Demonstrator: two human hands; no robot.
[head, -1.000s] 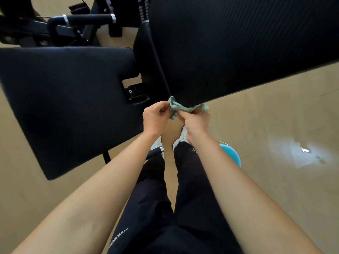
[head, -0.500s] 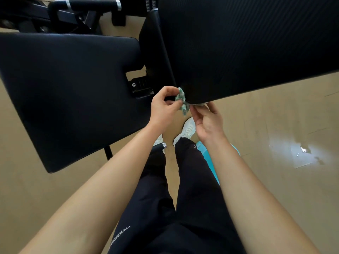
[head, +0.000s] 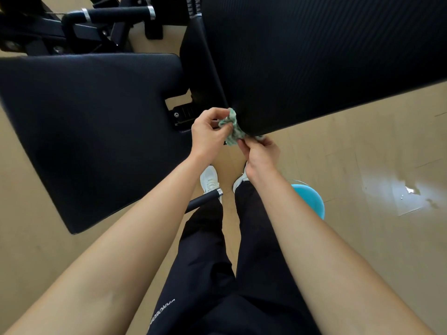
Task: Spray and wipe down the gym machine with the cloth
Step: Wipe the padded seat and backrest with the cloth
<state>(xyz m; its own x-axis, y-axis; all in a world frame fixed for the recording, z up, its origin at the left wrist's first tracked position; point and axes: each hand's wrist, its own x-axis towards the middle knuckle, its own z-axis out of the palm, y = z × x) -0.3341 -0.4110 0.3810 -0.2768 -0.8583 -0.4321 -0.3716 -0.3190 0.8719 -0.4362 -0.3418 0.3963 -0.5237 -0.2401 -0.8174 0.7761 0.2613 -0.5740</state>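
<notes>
The left hand (head: pixel 208 134) and right hand (head: pixel 260 153) both pinch the bunched green cloth (head: pixel 232 128) at mid-frame, against the lower corner of the big black pad (head: pixel 314 56). Wadded so small, it could slip from their grip to the floor (head: pixel 338 153), or wipe only a sliver of the pad.

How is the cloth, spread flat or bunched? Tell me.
Bunched. The cloth is a crumpled wad, pinched by the left hand and right hand at the black pad's corner.
</notes>
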